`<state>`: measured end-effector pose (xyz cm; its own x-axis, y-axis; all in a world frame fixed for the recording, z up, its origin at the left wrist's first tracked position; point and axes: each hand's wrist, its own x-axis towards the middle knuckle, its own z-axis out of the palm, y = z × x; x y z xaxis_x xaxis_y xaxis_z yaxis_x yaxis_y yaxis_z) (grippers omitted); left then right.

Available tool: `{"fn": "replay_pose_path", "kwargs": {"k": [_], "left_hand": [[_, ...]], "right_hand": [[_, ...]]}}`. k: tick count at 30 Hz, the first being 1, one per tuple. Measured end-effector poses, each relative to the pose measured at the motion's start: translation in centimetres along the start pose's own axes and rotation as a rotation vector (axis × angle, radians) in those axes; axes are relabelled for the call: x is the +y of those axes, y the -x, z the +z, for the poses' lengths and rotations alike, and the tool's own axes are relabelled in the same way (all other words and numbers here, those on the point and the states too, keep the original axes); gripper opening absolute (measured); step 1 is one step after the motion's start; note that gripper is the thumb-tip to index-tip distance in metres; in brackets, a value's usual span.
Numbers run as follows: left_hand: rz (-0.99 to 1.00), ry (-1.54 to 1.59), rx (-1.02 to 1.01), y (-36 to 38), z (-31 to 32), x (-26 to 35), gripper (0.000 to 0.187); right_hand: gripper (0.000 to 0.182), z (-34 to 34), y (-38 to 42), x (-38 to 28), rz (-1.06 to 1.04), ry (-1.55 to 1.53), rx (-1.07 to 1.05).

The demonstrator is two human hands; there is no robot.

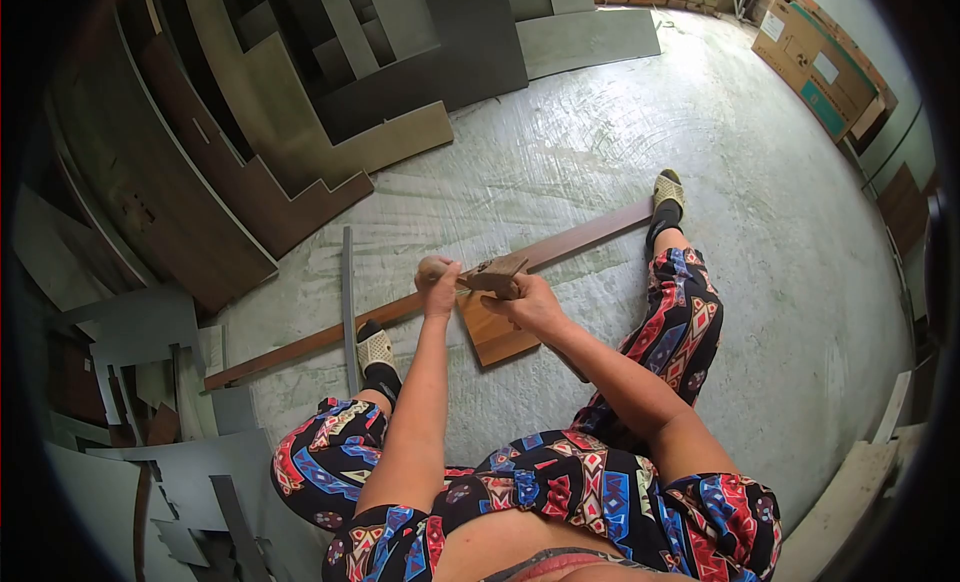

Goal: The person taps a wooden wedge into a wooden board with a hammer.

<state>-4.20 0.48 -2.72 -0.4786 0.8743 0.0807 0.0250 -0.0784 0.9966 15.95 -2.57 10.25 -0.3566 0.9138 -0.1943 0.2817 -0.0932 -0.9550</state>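
Note:
My left hand (438,290) is closed in a fist, fingers curled round something I cannot make out, just left of a short brown wooden piece (497,273). My right hand (533,308) grips that piece from its right side, thumb and fingers round its edge. Both hands are close together, over a long brown wooden strip (590,232) that runs diagonally across the floor. Below them lies an orange-brown wooden board (494,339), partly hidden by my right hand and forearm.
My slippered feet (378,354) stand apart by the strip. A thin grey bar (349,292) crosses it near my left foot. Cut panels (160,182) lean at the left and back, and grey offcuts (220,472) lie lower left. A cardboard box (815,67) stands back right on the concrete floor (780,312).

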Motion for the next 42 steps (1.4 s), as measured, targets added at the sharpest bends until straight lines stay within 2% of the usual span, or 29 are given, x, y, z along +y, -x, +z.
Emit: {"fn": "replay_pose_path", "kwargs": {"k": [2, 5, 8, 12, 15, 17, 19, 22, 24, 27, 28, 32, 34, 36, 40, 42], "left_hand": [[-0.095, 0.162, 0.049, 0.1, -0.2, 0.8, 0.015], [-0.105, 0.144, 0.066, 0.5, 0.2, 1.7, 0.018], [0.039, -0.053, -0.007, 1.3, 1.6, 3.0, 0.015], [0.308, -0.256, -0.236, 2.4, 3.0, 3.0, 0.020], [0.395, -0.231, -0.255, 2.7, 4.5, 1.4, 0.020], [0.143, 0.062, -0.318, 2.1, 4.2, -0.1, 0.011], [0.068, 0.135, -0.348, 2.0, 3.6, -0.5, 0.008], [0.174, -0.033, -0.328, 2.0, 3.2, 0.1, 0.007], [0.177, -0.086, -0.287, 2.1, 3.3, 0.5, 0.021], [0.167, -0.147, -0.248, 2.0, 3.7, -0.5, 0.019], [0.150, -0.152, -0.253, 2.1, 3.9, -0.3, 0.019], [-0.016, 0.041, -0.276, 2.1, 4.0, 0.1, 0.021], [0.027, 0.049, -0.297, 1.9, 3.9, 0.0, 0.017], [0.243, -0.139, -0.325, 1.9, 3.4, 0.0, 0.010], [0.317, -0.372, -0.252, 2.5, 3.7, 2.5, 0.020], [0.317, -0.387, -0.270, 2.4, 3.7, 2.5, 0.021]], "right_hand": [[0.036, -0.1, 0.1, -0.4, -0.002, 0.003, 0.000], [0.036, -0.4, 0.2, -0.8, 0.023, -0.031, -0.004], [0.036, -0.5, 0.0, -0.6, 0.026, -0.068, 0.006], [0.036, -1.0, 0.0, -1.0, 0.029, -0.070, 0.026], [0.030, -0.8, -0.2, -0.7, -0.090, -0.016, 0.053], [0.027, -0.6, -0.3, -0.2, -0.130, 0.049, 0.065], [0.029, -0.4, -0.3, -0.1, -0.100, 0.139, 0.065], [0.032, -0.4, 0.2, -0.8, -0.042, 0.170, 0.027], [0.032, -0.3, 0.1, -0.4, -0.075, 0.161, 0.036], [0.033, 0.1, -0.3, 0.5, -0.171, 0.104, 0.059], [0.033, 0.2, -0.2, 0.3, -0.210, 0.077, 0.069], [0.031, -0.5, 0.3, -0.9, -0.040, 0.192, 0.023], [0.030, -0.7, 0.5, -1.3, 0.000, 0.224, 0.011], [0.032, -0.5, 0.5, -0.5, -0.064, 0.120, 0.021], [0.032, -0.2, -0.1, -0.1, -0.225, 0.005, 0.028], [0.031, -0.5, 0.6, -1.6, -0.114, 0.202, 0.047]]}}
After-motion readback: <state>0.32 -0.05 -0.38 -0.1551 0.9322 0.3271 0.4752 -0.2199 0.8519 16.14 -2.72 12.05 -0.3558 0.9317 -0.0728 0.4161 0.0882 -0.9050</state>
